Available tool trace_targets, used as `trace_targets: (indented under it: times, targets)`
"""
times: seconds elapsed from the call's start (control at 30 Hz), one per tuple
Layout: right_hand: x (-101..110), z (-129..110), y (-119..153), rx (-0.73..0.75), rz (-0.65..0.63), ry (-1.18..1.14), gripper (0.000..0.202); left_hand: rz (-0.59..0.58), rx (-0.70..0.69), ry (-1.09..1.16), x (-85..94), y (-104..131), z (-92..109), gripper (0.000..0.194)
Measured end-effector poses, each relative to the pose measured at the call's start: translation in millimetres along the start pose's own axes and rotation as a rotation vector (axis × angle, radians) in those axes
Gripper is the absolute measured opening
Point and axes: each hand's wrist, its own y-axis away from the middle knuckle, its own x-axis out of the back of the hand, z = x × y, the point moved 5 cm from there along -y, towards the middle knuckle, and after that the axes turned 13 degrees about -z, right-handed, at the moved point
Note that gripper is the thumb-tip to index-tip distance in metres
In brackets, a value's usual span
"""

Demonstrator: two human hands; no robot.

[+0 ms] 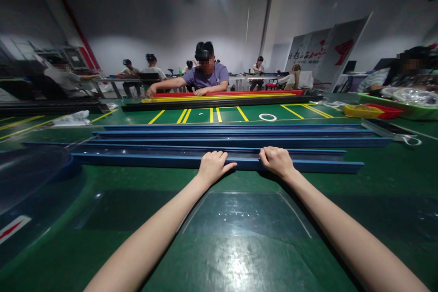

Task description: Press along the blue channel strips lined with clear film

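A long blue U-shaped channel (147,160) lies across the green table in front of me. My left hand (214,166) is closed over its near wall, fingers curled inside and thumb stretched along the front. A short way to the right, my right hand (278,160) grips the same wall with its fingers folded in. Just behind lie more blue channels (308,142), parallel to the near one. The fingertips of both hands are hidden inside the channel.
Below my hands a clear sheet (239,212) covers the green tabletop. At left is a large rounded transparent object (30,182). A phone (390,128) with a white cable lies right. Across the table, a person (212,77) handles yellow and red strips (219,97).
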Motion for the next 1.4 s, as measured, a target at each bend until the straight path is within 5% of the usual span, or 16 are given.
trace_targets:
  times: [0.27, 0.63, 0.97, 1.4]
  targets:
    - [-1.2, 13.5, 3.4, -0.005, 0.037, 0.023, 0.042, 0.015, -0.099, -0.031, 3.6, 1.3, 5.4, 0.04]
    - [-4.3, 61.9, 20.9, -0.064, 0.057, 0.048, 0.041, 0.01, -0.014, -0.042, 2.2, 1.1, 2.6, 0.045]
    - [-7.1, 61.0, 13.0, -0.125, -0.35, 0.054, 0.047, 0.024, -0.032, -0.005, 1.4, 1.3, 3.4, 0.041]
    - [0.3, 50.7, 14.5, -0.082, -0.262, 0.089, 0.049, 0.04, -0.03, -0.002, -0.4, 1.2, 2.0, 0.043]
